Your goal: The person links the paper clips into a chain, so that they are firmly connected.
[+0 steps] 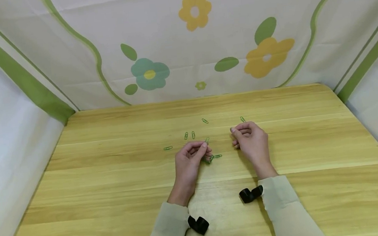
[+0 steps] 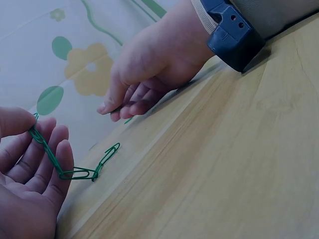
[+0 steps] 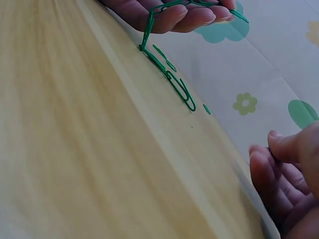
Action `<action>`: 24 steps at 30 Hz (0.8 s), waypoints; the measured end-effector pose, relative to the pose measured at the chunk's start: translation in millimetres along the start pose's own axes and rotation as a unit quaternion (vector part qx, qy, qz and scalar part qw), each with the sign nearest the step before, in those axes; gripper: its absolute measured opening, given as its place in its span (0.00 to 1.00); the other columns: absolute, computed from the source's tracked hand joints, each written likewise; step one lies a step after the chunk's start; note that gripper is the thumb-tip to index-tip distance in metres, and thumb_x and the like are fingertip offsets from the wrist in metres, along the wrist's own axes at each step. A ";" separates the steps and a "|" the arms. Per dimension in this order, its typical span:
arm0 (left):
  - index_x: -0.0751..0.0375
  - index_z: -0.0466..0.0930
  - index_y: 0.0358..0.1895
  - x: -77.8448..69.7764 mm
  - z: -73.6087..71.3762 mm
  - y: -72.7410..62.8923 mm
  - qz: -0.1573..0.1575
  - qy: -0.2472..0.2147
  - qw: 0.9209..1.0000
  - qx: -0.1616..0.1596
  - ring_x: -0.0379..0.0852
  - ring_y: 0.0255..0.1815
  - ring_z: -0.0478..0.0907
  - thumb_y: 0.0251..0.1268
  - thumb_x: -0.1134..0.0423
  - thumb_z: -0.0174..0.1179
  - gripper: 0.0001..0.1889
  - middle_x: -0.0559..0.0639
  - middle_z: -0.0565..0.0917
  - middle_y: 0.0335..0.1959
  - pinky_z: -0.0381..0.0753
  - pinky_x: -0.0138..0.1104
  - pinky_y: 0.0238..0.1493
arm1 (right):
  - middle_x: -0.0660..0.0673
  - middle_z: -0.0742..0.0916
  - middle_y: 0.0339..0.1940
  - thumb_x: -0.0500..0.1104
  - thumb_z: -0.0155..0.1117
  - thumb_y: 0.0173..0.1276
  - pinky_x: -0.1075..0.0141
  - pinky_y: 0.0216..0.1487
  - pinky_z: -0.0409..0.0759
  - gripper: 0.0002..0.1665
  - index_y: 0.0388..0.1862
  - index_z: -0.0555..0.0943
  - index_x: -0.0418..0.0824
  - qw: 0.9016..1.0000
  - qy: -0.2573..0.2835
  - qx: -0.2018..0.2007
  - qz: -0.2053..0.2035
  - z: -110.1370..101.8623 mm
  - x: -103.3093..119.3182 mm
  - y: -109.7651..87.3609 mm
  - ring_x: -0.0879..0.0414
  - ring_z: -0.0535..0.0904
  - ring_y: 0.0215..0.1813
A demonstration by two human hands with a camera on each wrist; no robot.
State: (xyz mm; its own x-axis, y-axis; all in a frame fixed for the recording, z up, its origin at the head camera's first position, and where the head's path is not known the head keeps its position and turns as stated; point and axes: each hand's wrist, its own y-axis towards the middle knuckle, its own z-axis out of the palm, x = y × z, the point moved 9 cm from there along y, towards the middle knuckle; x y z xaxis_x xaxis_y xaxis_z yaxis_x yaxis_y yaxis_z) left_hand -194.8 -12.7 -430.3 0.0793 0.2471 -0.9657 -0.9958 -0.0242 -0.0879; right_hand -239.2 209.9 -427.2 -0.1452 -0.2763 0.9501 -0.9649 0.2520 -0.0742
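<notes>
My left hand [image 1: 189, 157] pinches the top clip of a chain of green paper clips [image 2: 48, 152] between thumb and index finger. Linked clips drop across its other fingers, and the chain's lower end [image 3: 180, 90] reaches the tabletop. To the right, my right hand [image 1: 252, 142] is held just above the table with thumb and index fingertips together. A small thin dark piece [image 2: 115, 110] shows at that pinch, mostly hidden by the fingers. Just beyond the right hand lies a loose green paper clip [image 1: 242, 119].
On the wooden table [image 1: 96, 189] several more loose green clips lie beyond and left of the left hand, one of them a far clip [image 1: 204, 121]. A flower-printed cloth [image 1: 173, 31] rises behind the table's back edge. Black wrist cameras [image 1: 200, 225] sit at both cuffs.
</notes>
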 end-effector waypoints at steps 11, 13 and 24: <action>0.67 0.86 0.51 1.1 -0.3 1.5 -0.001 0.004 1.000 0.003 0.43 0.39 0.89 0.78 0.66 0.66 0.08 0.64 0.90 0.44 0.91 0.34 0.43 | 0.28 0.91 0.46 0.37 0.71 0.77 0.66 0.39 0.92 0.11 0.51 0.83 0.30 0.997 0.070 0.006 -0.029 7.2 5.6 -0.3 0.63 0.90 0.29; 0.67 0.86 0.51 1.2 -0.2 1.7 -0.001 0.004 1.000 0.003 0.43 0.39 0.89 0.78 0.66 0.66 0.08 0.66 0.90 0.44 0.91 0.33 0.42 | 0.27 0.91 0.47 0.36 0.71 0.77 0.67 0.40 0.92 0.12 0.52 0.83 0.29 0.997 0.069 0.011 -0.034 8.2 6.1 -0.3 0.63 0.90 0.31; 0.67 0.86 0.50 0.8 -0.9 1.4 -0.001 -0.004 1.000 -0.007 0.43 0.38 0.89 0.78 0.66 0.66 0.08 0.54 0.91 0.39 0.90 0.32 0.41 | 0.29 0.91 0.49 0.34 0.71 0.76 0.69 0.46 0.92 0.12 0.53 0.84 0.29 0.996 0.072 0.027 -0.044 11.4 7.1 0.2 0.63 0.91 0.37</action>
State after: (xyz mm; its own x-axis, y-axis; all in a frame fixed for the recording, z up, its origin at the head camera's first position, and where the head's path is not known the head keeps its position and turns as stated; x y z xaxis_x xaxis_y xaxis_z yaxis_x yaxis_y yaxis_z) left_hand -196.1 -13.5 -431.5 0.0803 0.2541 -0.9638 -0.9950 -0.0375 -0.0928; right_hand -243.0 197.5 -423.9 -0.0297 -0.1579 0.9870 -0.9833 0.1819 -0.0005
